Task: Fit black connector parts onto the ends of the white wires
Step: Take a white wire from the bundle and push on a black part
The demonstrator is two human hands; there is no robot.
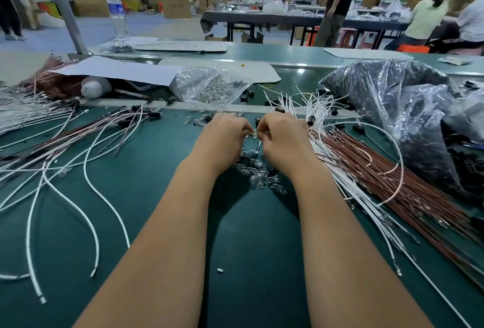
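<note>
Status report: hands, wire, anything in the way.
Left hand and right hand both pinch a white wire between them. No connector visible on it. Glass bulbs scattered under the hands; nothing blocking.

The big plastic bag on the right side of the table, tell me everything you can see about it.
The big plastic bag is clear, thin, crinkled film with bright glare, and it looks dark because it is stuffed with small black parts. It slumps open on the green table at the far right, its mouth spilling toward the near edge. The brown wires lie against its lower left side, and white wires fan out just left of it. Neither hand touches it.
</note>
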